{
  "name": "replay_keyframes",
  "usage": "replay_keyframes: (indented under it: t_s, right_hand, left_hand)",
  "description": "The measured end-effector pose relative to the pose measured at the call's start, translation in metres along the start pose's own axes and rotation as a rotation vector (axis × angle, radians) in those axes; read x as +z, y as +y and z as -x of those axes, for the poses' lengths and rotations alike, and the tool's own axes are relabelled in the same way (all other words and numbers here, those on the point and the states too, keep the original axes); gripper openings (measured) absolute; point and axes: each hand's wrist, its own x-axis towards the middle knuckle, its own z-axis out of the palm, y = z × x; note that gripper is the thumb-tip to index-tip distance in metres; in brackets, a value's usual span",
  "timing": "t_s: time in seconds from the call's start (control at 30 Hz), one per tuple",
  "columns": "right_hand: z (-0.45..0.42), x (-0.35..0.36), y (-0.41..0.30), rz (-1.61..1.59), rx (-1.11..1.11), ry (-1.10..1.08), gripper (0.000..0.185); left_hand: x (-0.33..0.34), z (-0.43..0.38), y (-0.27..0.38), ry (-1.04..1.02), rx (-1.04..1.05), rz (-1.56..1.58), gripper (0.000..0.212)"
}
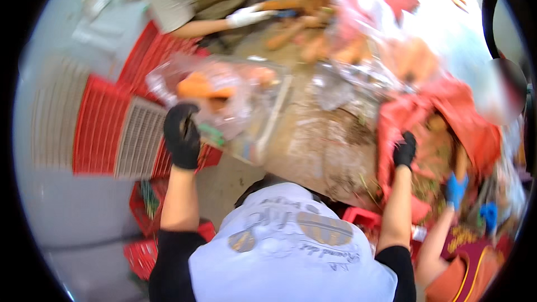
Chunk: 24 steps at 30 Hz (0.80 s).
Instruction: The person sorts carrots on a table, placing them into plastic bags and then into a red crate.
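My left hand [183, 136], in a black glove, is raised beside a clear plastic bag [235, 113] of orange produce, probably carrots; its fingers curl, and whether they hold anything is unclear. My right hand [405, 151], also black-gloved, is at the near left edge of a red plastic sack [388, 134]; blur hides whether it grips the sack. Inside the open sack lie orange-brown roots and green bits. A clear tray or tub [275, 113] stands under the bag, on a soil-stained brown work surface [306, 142].
Across from me, a person's gloved hands [251, 14] hold a long orange root. At right, a co-worker's blue-gloved hand [456, 188] reaches the sack. Red crates [100, 126] stand at left. Crumpled clear plastic [335, 88] and loose roots [285, 35] lie on the surface.
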Motion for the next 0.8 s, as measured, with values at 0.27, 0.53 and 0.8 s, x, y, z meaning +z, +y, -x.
replay_keyframes:
  t_s: [0.27, 0.53, 0.8]
  right_hand:
    - [0.021, -0.01, -0.021, 0.365, -0.102, -0.075, 0.031]
    - [-0.035, -0.082, -0.079, 0.191, -0.052, -0.29, 0.024]
    - [0.103, -0.109, -0.525, -0.449, -1.052, -0.242, 0.024]
  left_hand:
    - [-0.003, 0.018, -0.043, -0.425, 0.027, -0.543, 0.05]
    - [-0.027, 0.037, -0.063, -0.297, -0.019, -0.348, 0.007]
    - [-0.057, 0.051, -0.073, -0.323, -0.093, -0.26, 0.001]
